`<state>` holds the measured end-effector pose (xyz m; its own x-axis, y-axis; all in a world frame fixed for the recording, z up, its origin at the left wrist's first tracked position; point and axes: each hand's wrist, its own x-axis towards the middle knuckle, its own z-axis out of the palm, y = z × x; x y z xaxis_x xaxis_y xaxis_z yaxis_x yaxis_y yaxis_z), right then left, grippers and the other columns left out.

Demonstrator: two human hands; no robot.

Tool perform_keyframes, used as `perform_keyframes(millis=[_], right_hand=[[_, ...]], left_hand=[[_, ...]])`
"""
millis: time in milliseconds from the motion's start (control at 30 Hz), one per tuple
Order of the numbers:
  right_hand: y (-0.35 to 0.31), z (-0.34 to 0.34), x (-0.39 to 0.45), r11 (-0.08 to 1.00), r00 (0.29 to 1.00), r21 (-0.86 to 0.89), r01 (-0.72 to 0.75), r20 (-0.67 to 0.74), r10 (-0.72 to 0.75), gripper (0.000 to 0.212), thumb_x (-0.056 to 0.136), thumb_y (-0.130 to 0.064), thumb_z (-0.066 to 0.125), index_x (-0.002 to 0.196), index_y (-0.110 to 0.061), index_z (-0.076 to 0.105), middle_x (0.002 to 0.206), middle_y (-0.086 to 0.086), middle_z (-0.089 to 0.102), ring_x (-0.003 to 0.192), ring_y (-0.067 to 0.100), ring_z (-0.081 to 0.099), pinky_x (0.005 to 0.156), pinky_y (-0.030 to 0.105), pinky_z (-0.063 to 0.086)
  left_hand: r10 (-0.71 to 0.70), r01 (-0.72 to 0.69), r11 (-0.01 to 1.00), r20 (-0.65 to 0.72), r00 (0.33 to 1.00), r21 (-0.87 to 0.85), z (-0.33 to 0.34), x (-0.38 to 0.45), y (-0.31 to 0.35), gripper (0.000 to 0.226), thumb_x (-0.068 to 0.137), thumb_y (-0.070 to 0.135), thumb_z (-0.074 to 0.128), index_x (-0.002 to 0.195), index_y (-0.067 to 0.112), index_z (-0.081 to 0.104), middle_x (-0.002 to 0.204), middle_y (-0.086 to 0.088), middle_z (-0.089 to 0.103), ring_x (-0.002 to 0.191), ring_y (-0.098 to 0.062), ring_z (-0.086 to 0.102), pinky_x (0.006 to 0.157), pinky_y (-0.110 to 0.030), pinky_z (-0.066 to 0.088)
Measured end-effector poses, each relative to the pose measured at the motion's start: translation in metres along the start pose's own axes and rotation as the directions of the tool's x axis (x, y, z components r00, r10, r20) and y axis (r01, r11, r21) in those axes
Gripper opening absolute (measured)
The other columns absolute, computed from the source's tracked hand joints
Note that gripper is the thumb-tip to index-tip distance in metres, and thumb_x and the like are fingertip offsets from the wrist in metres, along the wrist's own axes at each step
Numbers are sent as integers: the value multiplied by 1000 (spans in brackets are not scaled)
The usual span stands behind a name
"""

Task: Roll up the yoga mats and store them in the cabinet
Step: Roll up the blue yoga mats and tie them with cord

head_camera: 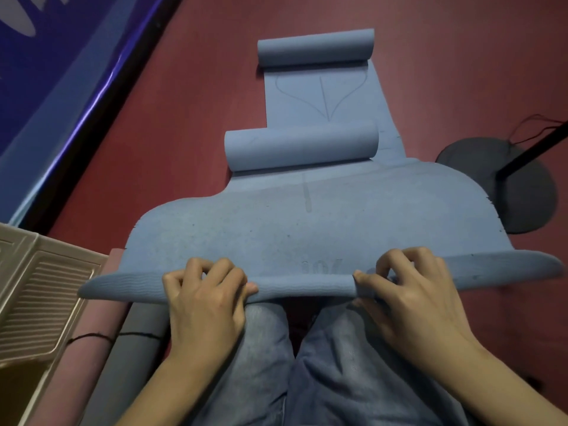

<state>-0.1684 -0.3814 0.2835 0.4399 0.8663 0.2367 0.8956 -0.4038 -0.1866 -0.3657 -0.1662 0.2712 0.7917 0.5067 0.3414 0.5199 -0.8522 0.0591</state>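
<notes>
Rolling edge: both hands curl the near end of the blue yoga mat point(310, 229) into the first tight turn, just above the person's knees.
Left fingers point(212, 269): bent over the top of the starting roll, thumb tucked under its front; the left hand point(204, 305) is clenched round the mat's rolled lip, not released.
Right fingers point(405, 259): bent the same way, thumb pressing the lip from the front; the right hand point(408, 302) grips the roll too.
Between the fingers: a short stretch of tight roll; outside each hand the edge flares loose and flatter.
Key relation: the roll's long axis runs side to side across both hands, and the unrolled mat lies straight ahead of the fingertips, so the likely move is a push forward. Both hands sit about equally near the mat's middle.
Beyond the fingers: a curled-up hump point(301, 149) lies across the mat ahead, and a second curl point(315, 47) lies at the far end, on the red floor point(184, 118).
Left of the left hand: two rolled mats, pink point(83, 358) and grey point(132, 358), tied with dark string, beside a beige cabinet panel point(40, 296).
Right, ahead of the right hand: a dark round stand base point(522, 192).
</notes>
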Motion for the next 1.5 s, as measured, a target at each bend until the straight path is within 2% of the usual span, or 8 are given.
perform_keyframes(millis=[233, 433, 667, 867, 1100, 1300, 1367, 1500], right_hand=[[-4, 7, -5, 987, 998, -163, -9, -66, -2, 28, 81, -26, 59, 98, -11, 75, 92, 7, 62, 99, 35, 48, 70, 39, 27], [-8, 13, 2, 976, 1000, -216, -10, -23, 5, 33, 55, -8, 80, 87, -7, 73, 92, 8, 65, 108, 37, 48, 77, 42, 30], [-12, 13, 5, 965, 999, -262, 13, -27, -21, 24, 58, -12, 78, 81, -6, 69, 85, 10, 61, 99, 39, 59, 78, 44, 35], [0, 5, 9, 997, 998, -54, -56, 16, 57, 44, 73, -33, 76, 114, -16, 70, 93, -2, 66, 93, 30, 60, 82, 43, 35], [10, -6, 25, 964, 973, 181, -196, 155, 169, 20, 86, -44, 71, 92, -33, 56, 81, -17, 62, 83, 16, 53, 80, 36, 27], [14, -14, 39, 956, 967, 173, -238, 138, 215, 19, 86, -44, 55, 86, -30, 69, 67, -21, 57, 79, 17, 59, 76, 33, 20], [12, -23, 39, 947, 966, 215, -239, 150, 210, 18, 86, -45, 55, 86, -31, 67, 62, -26, 44, 77, 15, 59, 78, 33, 24], [8, -28, 13, 888, 958, 379, -260, 214, 189, 18, 88, -45, 62, 95, -36, 47, 65, -20, 59, 65, 5, 54, 74, 36, 39]], left_hand=[[226, -235, 945, 67, 972, 226, -5, -8, 0, 38, 94, 56, 62, 83, 20, 67, 87, 6, 64, 93, -28, 58, 80, -46, 32], [237, -245, 952, 65, 969, 184, -2, -1, -3, 37, 91, 53, 60, 79, 18, 66, 87, 6, 63, 93, -27, 58, 79, -46, 31], [213, -220, 953, 56, 975, 207, 5, 1, -5, 36, 99, 46, 48, 87, 18, 68, 89, 6, 63, 87, -26, 54, 80, -46, 32], [193, -197, 968, 44, 980, 154, 8, 19, -8, 37, 100, 41, 44, 77, 19, 64, 79, 5, 60, 80, -26, 54, 84, -46, 31], [214, -215, 977, 70, 974, -2, 10, 35, -17, 33, 95, 35, 44, 70, 20, 59, 68, 7, 54, 73, -24, 49, 81, -42, 32], [207, -177, 972, 205, 957, -152, 17, 54, -23, 39, 98, 41, 40, 67, 24, 59, 62, 7, 55, 66, -23, 45, 66, -37, 39], [219, -176, 966, 239, 946, -187, 6, 59, -26, 40, 98, 42, 38, 68, 29, 61, 60, 10, 57, 64, -20, 46, 66, -36, 39], [294, -231, 946, 298, 908, -229, -15, 41, -31, 36, 96, 41, 40, 69, 32, 62, 60, 12, 59, 61, -17, 51, 65, -34, 40]])
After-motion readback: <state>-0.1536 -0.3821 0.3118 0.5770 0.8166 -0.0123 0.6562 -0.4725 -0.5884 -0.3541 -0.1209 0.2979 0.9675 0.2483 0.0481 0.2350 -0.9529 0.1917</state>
